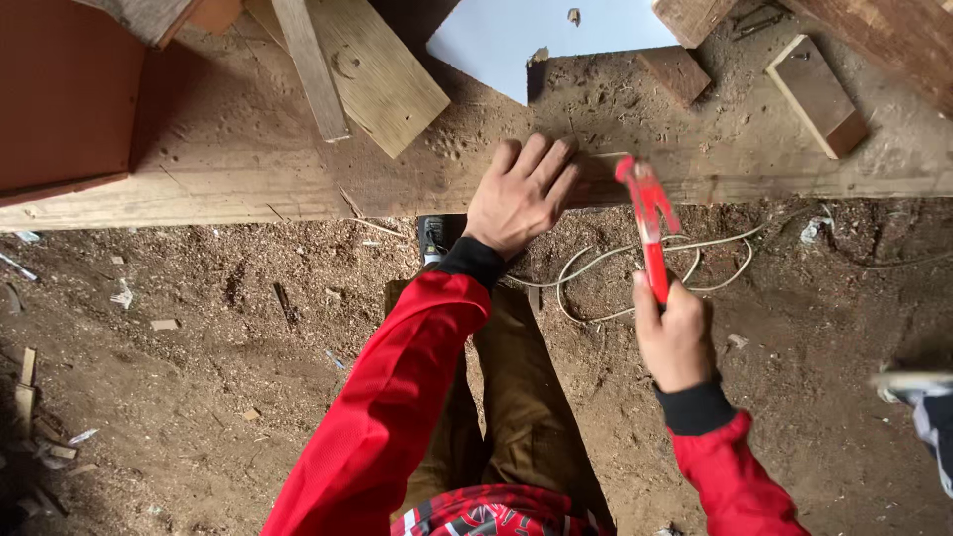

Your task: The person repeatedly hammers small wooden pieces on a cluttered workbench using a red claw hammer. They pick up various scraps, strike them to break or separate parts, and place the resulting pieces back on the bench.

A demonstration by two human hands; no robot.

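A red-handled hammer [647, 213] stood just right of the left hand [518, 194], its head meeting the near edge of a broad wooden plank [238, 159]. The right hand [673, 335] had its grip clenched around the handle's near end. The left hand lay flat on the plank, fingers spread, grip released and holding nothing. A white cord [635, 268] looped over the sawdust-strewn floor [199, 347] between the hands; offcut blocks [816, 94] lay far right.
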